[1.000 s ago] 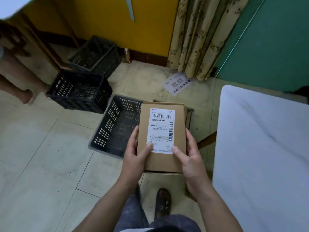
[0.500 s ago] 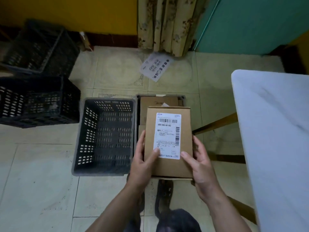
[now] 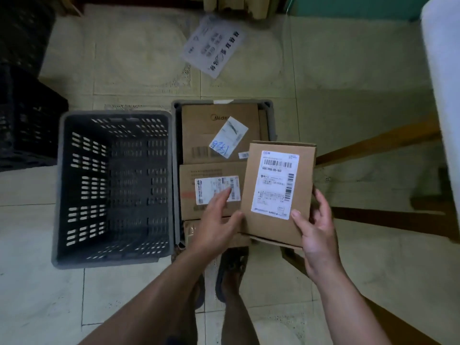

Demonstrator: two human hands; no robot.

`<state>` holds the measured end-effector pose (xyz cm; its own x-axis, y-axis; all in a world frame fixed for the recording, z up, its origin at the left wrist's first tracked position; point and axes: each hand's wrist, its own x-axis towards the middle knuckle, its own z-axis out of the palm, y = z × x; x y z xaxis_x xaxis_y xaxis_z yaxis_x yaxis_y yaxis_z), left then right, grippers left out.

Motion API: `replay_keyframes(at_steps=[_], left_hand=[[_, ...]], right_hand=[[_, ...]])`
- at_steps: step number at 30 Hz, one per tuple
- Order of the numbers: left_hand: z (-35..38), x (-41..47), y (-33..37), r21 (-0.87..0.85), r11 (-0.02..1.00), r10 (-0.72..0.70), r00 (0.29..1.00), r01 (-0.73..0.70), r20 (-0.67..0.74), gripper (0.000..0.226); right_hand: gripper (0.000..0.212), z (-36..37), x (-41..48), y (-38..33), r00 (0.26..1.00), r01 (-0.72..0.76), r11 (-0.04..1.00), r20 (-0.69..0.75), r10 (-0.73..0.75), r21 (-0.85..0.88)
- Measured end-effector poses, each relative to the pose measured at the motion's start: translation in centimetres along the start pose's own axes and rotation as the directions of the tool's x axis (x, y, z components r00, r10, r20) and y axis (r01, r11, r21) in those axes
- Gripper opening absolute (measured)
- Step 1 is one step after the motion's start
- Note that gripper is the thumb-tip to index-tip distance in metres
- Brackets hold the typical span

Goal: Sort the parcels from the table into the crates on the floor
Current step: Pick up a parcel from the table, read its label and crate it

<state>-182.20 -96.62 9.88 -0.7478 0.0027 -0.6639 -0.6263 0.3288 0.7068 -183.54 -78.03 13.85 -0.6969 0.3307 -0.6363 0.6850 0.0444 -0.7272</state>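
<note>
A brown cardboard parcel (image 3: 278,190) with a white barcode label hangs over the right edge of a grey crate (image 3: 175,135) on the floor. My right hand (image 3: 316,227) grips its lower right corner. My left hand (image 3: 216,220) is beside the parcel's left edge with fingers spread, thumb just touching it, over the boxes in the crate. That crate holds a large Midea box (image 3: 214,130) and a labelled box (image 3: 211,190). To its left stands an empty dark crate (image 3: 84,185).
Two more black crates (image 3: 25,120) stand at the far left. A white table top (image 3: 445,70) fills the right edge, with wooden legs (image 3: 373,143) below it. A printed plastic bag (image 3: 214,46) lies on the tiles by the curtain. My sandalled foot (image 3: 231,272) is below.
The view tilted down over the crates. The parcel moved right and lower over the filled crate. My left hand let go of its left side and spread open.
</note>
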Motion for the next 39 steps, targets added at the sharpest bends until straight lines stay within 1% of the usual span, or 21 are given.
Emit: replay_keyframes(at_steps=[2, 4, 6, 9, 13, 15, 18, 22, 26, 29, 33, 35, 39], left_hand=[[1.3, 2.0, -1.6, 0.22, 0.976, 0.001, 1.0, -0.008, 0.03, 0.068], [2.0, 3.4, -2.9, 0.358, 0.934, -0.035, 0.997, 0.005, 0.076, 0.069], [2.8, 4.7, -4.0, 0.461, 0.888, -0.06, 0.991, -0.003, 0.123, 0.07], [3.6, 6.1, -4.9, 0.613, 0.785, -0.032, 0.982, -0.091, 0.186, 0.071], [4.7, 7.2, -5.3, 0.724, 0.674, -0.028, 0.975, -0.145, 0.221, 0.074], [5.1, 7.5, -5.3, 0.755, 0.638, -0.052, 0.969, -0.154, 0.241, 0.075], [5.4, 8.1, -5.3, 0.76, 0.633, -0.085, 0.962, -0.148, 0.258, 0.075], [5.8, 8.4, -5.4, 0.774, 0.621, -0.122, 0.959, -0.127, 0.256, 0.078], [5.8, 8.5, -5.4, 0.771, 0.624, -0.125, 0.957, -0.128, 0.26, 0.08], [5.8, 8.6, -5.6, 0.767, 0.63, -0.125, 0.959, -0.122, 0.255, 0.082], [5.8, 8.6, -5.7, 0.768, 0.628, -0.122, 0.958, -0.129, 0.26, 0.081], [5.8, 8.6, -5.7, 0.771, 0.624, -0.12, 0.959, -0.129, 0.258, 0.08], [5.8, 8.6, -5.6, 0.77, 0.626, -0.124, 0.958, -0.127, 0.259, 0.081]], right_hand=[[0.065, -0.6, 1.9, 1.7, 0.997, -0.012, 0.999, -0.077, 0.01, -0.03], [0.072, -0.9, 3.0, 2.8, 0.991, -0.012, 0.998, -0.135, 0.004, -0.06], [0.073, -0.9, 4.2, 4.2, 0.984, -0.022, 0.992, -0.179, 0.0, -0.122], [0.06, -0.4, 6.1, 6.0, 0.978, -0.064, 0.978, -0.207, 0.021, -0.201], [0.054, 0.6, 8.0, 7.4, 0.975, -0.118, 0.958, -0.216, 0.061, -0.261], [0.054, 1.0, 8.7, 8.0, 0.975, -0.118, 0.943, -0.216, 0.051, -0.31], [0.055, 1.7, 9.7, 8.6, 0.976, -0.116, 0.914, -0.214, 0.034, -0.388], [0.055, 2.9, 11.5, 9.8, 0.985, -0.096, 0.873, -0.174, 0.012, -0.478], [0.058, 4.1, 13.2, 11.0, 0.993, -0.061, 0.798, -0.12, -0.014, -0.599], [0.058, 4.7, 14.3, 11.6, 0.994, -0.05, 0.761, -0.11, -0.029, -0.647], [0.059, 4.9, 15.6, 12.3, 0.99, -0.039, 0.65, -0.117, -0.077, -0.759], [0.058, 4.8, 16.0, 12.5, 0.99, -0.042, 0.617, -0.117, -0.08, -0.786], [0.058, 4.5, 16.4, 13.2, 0.989, -0.058, 0.618, -0.129, -0.07, -0.784]])
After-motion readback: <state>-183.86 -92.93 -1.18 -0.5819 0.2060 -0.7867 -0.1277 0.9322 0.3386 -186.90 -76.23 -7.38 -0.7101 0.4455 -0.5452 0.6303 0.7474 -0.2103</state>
